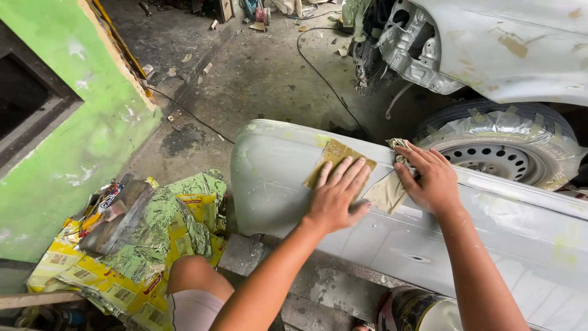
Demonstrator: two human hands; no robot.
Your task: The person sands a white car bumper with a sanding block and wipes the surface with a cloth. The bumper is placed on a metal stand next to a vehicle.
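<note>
Pressing flat, fingers spread, the left hand [334,197] holds sandpaper [334,160] against a grey body panel [275,178]; the right hand [430,178] grips a crumpled rag [399,151].

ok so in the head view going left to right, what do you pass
green wall → crumpled yellow bags → left hand flat on the sandpaper sheet → right hand holding a rag → taped-over wheel

I see a stained concrete floor [263,79] carrying crumpled yellow and green wrappers [153,245], a thin black cable [324,76] and small scattered debris [190,61].
</note>
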